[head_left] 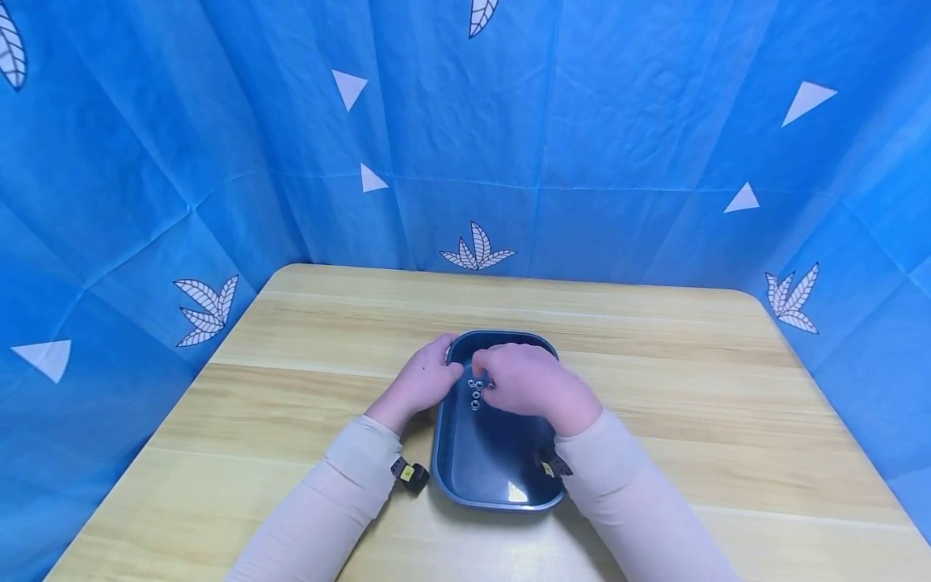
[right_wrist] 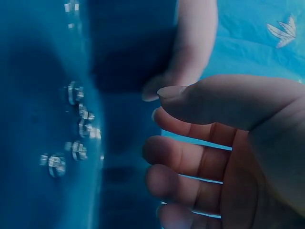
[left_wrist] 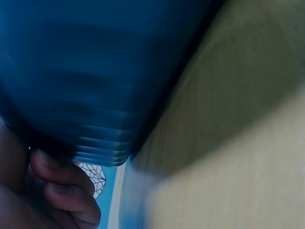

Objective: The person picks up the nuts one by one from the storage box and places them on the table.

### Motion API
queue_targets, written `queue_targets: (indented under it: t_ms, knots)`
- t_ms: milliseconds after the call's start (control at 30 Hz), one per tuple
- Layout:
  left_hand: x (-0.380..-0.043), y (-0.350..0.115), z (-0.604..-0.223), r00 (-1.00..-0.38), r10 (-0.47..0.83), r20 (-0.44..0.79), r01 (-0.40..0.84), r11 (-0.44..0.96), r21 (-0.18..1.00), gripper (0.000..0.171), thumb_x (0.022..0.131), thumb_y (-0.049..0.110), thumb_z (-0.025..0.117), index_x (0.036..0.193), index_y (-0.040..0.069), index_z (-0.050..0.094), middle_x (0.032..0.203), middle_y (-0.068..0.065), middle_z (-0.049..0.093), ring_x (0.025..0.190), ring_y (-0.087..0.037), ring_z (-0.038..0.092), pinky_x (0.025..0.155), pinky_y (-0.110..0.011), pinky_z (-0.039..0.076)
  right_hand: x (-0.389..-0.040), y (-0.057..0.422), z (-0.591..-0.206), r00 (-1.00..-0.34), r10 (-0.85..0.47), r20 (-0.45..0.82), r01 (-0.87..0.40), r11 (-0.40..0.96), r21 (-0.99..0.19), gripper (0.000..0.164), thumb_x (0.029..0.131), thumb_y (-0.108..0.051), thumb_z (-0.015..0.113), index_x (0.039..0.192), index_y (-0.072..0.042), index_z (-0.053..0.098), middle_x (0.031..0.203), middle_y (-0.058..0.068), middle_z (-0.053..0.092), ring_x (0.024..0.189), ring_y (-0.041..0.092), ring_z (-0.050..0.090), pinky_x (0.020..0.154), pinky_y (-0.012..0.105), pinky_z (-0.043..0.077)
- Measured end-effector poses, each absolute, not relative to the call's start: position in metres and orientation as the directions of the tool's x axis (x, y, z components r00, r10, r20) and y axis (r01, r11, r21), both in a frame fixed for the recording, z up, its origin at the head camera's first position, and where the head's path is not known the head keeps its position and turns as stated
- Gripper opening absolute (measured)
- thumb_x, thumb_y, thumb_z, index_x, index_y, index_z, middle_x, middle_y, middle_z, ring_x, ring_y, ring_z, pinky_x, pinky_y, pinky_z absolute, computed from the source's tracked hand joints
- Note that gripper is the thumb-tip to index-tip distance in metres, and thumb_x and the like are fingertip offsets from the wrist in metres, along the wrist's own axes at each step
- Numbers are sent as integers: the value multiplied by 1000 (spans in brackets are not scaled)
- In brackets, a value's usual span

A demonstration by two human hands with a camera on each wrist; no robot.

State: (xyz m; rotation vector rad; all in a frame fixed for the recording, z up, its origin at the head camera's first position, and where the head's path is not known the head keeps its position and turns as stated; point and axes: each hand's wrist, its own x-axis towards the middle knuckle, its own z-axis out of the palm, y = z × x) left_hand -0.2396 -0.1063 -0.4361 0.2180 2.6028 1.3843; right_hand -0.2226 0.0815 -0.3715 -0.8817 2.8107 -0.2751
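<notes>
A dark blue tray [head_left: 494, 469] lies lengthwise on the table, its outer wall [left_wrist: 95, 71] filling much of the left wrist view. My left hand [head_left: 425, 376] grips its left rim near the far corner, thumb over the edge and fingers [left_wrist: 66, 191] curled outside. Inside the tray, several small shiny metal nuts [head_left: 476, 394] form a loose group. Just right of them, over the tray, is my right hand [head_left: 527, 380]. Its fingers [right_wrist: 186, 155] are loosely bent, with thumb and index tips close together; nothing shows between them. In the right wrist view the nuts [right_wrist: 78, 150] look blurred.
The light wooden table [head_left: 727, 420] extends around the tray on all sides. A blue curtain [head_left: 618, 121] with white leaf and triangle prints hangs behind and beside it. Dark wrist straps with a small camera [head_left: 414, 478] sit by the cuffs, close to the tray.
</notes>
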Motion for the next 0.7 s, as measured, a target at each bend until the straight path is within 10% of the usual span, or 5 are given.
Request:
queue_targets:
  t_ms: [700]
  knots:
    - [-238, -105, -436, -975, 198, -105, 24, 558, 830, 54, 98, 19, 53, 151, 13, 45, 143, -8, 56, 127, -28, 55, 109, -55, 42, -228, 83, -392, -683, -678, -272, -617, 735, -282, 38, 90, -18, 71, 128, -21, 68, 87, -7, 62, 80, 12, 55, 74, 30, 49]
